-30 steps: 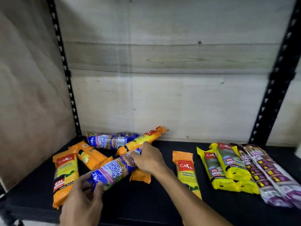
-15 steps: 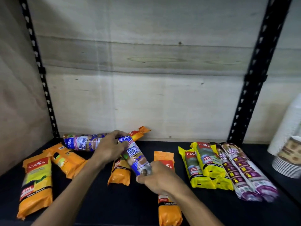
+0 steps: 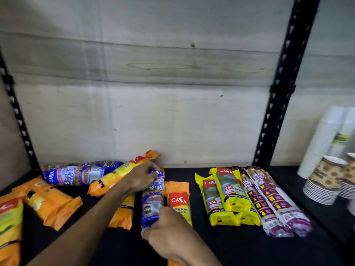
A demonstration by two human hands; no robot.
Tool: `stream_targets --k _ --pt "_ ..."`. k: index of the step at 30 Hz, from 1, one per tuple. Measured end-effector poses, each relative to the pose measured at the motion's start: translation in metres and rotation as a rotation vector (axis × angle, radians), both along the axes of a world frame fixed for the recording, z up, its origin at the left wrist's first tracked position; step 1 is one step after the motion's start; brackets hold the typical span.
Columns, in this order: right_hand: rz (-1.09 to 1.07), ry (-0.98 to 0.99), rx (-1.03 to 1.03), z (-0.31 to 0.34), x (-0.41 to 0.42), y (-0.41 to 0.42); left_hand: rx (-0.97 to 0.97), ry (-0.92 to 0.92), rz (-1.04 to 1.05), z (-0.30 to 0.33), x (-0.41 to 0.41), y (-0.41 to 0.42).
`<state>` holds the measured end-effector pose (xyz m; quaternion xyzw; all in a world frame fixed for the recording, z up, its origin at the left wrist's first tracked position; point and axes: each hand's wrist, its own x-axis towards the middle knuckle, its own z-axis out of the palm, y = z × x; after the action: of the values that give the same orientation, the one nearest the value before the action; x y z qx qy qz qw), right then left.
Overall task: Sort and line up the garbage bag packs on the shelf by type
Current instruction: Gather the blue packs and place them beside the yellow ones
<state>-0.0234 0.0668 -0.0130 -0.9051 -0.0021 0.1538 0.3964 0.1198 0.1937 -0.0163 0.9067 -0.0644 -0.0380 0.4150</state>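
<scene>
Nearest the camera, the right hand [image 3: 169, 235] closes its fingers over the near end of a blue pack [image 3: 153, 198] marked "Single Handle", which lies lengthwise on the black shelf [image 3: 221, 252], pointing toward the back board. The left hand [image 3: 141, 178] reaches in from the lower left and grips the far end of the same blue pack, so the pack runs between the two grips, one hand at each end. Touching the blue pack on its right lies an orange pack [image 3: 178, 202] with a red label, partly under the right hand. To the left of the blue pack, under the left forearm, sits another orange pack [image 3: 123, 214], and further left more orange packs [image 3: 51, 204] lie scattered at angles. Right of the blue pack, well apart from it, two yellow packs [image 3: 224, 196] and two purple packs [image 3: 272, 202] lie side by side. Behind the left hand a tilted orange and yellow pack [image 3: 119, 175] leans over a second blue pack [image 3: 75, 174] near the back board. Far right of the blue pack, stacks of paper cups [image 3: 326, 169] stand beyond the black upright [image 3: 278, 93].
</scene>
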Motion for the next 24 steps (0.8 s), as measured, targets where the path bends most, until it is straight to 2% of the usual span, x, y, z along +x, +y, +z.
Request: stream_targets --k 4,7,10,13,16,21,24 --pt "-0.017 -0.108 -0.098 0.001 -0.002 -0.011 0.082 0.023 -0.018 -0.009 -0.005 -0.002" --pt "-0.076 -0.238 -0.292 0.005 -0.004 -0.017 0.069 0.015 -0.019 -0.010 -0.012 0.000" --pt "-0.150 -0.230 -0.425 0.003 -0.005 -0.019 0.091 -0.065 0.010 -0.005 -0.024 0.004" --pt "-0.165 -0.122 -0.436 -0.001 -0.002 -0.016 0.108 -0.182 0.044 0.003 -0.047 0.011" --pt "-0.195 -0.079 -0.439 -0.003 0.000 -0.014 0.089 -0.219 0.049 0.006 -0.077 0.016" --pt "-0.211 -0.051 -0.413 -0.002 0.003 -0.019 -0.018 -0.130 0.014 0.006 -0.115 0.015" --pt "-0.236 -0.130 -0.354 0.002 0.001 -0.023 -0.105 -0.092 0.029 0.006 -0.124 0.013"
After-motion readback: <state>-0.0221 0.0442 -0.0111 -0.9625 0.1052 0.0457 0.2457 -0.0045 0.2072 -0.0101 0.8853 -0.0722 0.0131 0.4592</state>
